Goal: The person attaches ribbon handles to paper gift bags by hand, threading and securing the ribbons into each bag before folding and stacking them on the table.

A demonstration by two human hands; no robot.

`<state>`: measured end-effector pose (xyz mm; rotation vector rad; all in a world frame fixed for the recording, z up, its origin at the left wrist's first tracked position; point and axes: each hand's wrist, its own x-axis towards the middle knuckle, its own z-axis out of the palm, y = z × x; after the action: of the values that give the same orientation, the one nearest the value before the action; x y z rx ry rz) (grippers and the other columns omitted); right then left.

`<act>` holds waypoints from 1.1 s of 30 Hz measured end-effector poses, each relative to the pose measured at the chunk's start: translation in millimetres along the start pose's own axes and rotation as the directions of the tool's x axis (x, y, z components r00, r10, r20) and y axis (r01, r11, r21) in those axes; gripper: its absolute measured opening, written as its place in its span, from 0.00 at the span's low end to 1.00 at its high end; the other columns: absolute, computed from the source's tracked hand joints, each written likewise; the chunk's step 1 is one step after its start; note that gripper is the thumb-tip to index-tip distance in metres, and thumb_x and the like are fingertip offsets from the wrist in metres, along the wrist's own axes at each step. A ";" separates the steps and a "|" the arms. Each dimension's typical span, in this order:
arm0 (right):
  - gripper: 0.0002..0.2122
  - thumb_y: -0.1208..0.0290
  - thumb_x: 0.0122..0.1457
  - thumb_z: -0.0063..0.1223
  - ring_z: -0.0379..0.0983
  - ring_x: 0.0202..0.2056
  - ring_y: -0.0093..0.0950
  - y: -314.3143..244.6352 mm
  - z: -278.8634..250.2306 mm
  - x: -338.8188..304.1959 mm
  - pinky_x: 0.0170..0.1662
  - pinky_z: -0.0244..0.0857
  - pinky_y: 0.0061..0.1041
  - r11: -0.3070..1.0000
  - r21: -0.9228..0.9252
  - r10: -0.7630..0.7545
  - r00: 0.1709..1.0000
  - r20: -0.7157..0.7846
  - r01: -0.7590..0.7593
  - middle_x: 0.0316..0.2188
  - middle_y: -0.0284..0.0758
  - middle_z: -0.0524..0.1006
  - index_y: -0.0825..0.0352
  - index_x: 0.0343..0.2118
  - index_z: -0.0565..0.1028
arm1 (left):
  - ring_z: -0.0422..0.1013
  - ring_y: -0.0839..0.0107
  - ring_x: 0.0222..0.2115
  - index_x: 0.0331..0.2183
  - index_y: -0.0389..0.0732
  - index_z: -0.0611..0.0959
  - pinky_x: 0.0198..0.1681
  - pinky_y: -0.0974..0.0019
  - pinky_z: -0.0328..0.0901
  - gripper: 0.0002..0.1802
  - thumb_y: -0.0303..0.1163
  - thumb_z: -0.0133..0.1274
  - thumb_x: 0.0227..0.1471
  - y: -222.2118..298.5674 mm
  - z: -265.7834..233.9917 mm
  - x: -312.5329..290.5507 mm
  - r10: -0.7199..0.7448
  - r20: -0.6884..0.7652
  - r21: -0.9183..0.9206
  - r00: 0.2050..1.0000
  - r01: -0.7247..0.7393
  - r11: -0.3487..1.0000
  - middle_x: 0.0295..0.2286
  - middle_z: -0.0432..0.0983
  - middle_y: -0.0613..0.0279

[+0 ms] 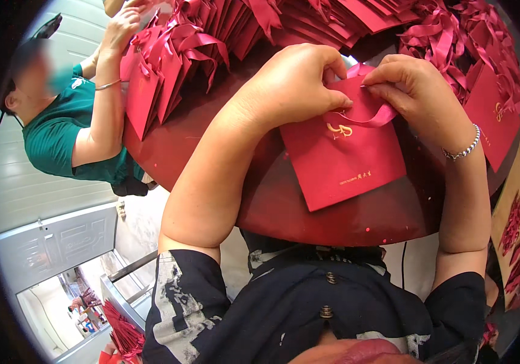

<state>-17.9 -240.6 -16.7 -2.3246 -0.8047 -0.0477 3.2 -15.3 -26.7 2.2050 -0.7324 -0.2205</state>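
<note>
Close to the near edge of a dark-red table (pixel 357 225), a worker's left hand (pixel 299 79) steadies a red bag (pixel 348 164) at its top while the right hand (pixel 410 88) pinches at its ribbon (pixel 376 119); a flat, even pull should prevent twisting.

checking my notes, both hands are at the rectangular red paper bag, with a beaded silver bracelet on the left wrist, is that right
Wrong wrist: the head view shows the beaded silver bracelet on the right one; left hand and right hand are at the rectangular red paper bag.
</note>
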 end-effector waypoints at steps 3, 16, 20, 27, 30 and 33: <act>0.05 0.81 0.52 0.58 0.75 0.29 0.28 -6.0 2.8 1.8 0.36 0.68 0.24 0.991 0.093 0.096 0.995 0.021 -0.097 0.26 0.38 0.77 0.74 0.33 0.77 | 0.70 0.81 0.24 0.32 0.33 0.81 0.27 0.73 0.66 0.15 0.27 0.68 0.41 3.3 -7.0 -2.0 -0.103 0.080 0.001 0.991 0.104 0.995 0.21 0.75 0.67; 0.04 0.81 0.49 0.58 0.73 0.30 0.37 -6.7 19.5 4.3 0.36 0.66 0.31 0.994 -0.014 -0.109 0.993 -0.033 0.109 0.25 0.40 0.75 0.71 0.29 0.75 | 0.77 0.61 0.29 0.32 0.32 0.80 0.33 0.62 0.70 0.17 0.30 0.67 0.40 4.4 -6.4 -6.1 -0.104 0.159 -0.112 0.982 0.122 0.986 0.27 0.80 0.50; 0.04 0.80 0.49 0.57 0.70 0.29 0.40 -15.7 20.3 1.3 0.38 0.64 0.34 0.988 -0.116 -0.117 0.987 -0.107 0.104 0.24 0.40 0.74 0.70 0.27 0.74 | 0.77 0.56 0.30 0.32 0.31 0.79 0.34 0.59 0.70 0.15 0.27 0.64 0.39 8.0 -1.0 -6.9 -0.055 0.079 -0.072 0.995 0.061 0.996 0.27 0.79 0.47; 0.04 0.83 0.47 0.51 0.71 0.31 0.41 -30.9 18.7 -4.1 0.46 0.63 0.42 0.954 -0.298 -0.070 0.994 -0.083 0.043 0.23 0.39 0.75 0.69 0.27 0.74 | 0.76 0.61 0.28 0.33 0.31 0.78 0.34 0.63 0.69 0.13 0.24 0.60 0.42 21.6 11.1 -10.3 0.027 -0.019 0.019 0.999 -0.027 0.999 0.26 0.78 0.48; 0.05 0.83 0.45 0.50 0.72 0.32 0.41 -35.1 24.2 -6.3 0.51 0.62 0.45 0.934 -0.356 -0.068 0.995 -0.072 0.038 0.23 0.39 0.75 0.68 0.26 0.74 | 0.76 0.53 0.29 0.33 0.30 0.78 0.34 0.60 0.69 0.13 0.24 0.58 0.41 25.3 13.3 -10.6 0.050 -0.057 0.067 0.997 -0.046 0.997 0.27 0.77 0.43; 0.07 0.83 0.45 0.50 0.72 0.32 0.41 -39.8 30.7 -7.6 0.53 0.62 0.45 0.883 -0.463 -0.130 0.988 -0.084 0.077 0.23 0.39 0.75 0.66 0.28 0.75 | 0.75 0.48 0.30 0.32 0.30 0.78 0.34 0.58 0.68 0.12 0.25 0.57 0.41 27.1 14.1 -10.7 0.056 -0.048 0.089 0.997 -0.051 0.995 0.28 0.76 0.40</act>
<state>-51.7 -202.6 -19.1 -2.6852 -0.9387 -0.4602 -22.7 -32.4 -17.2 2.2621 -0.7852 -0.1066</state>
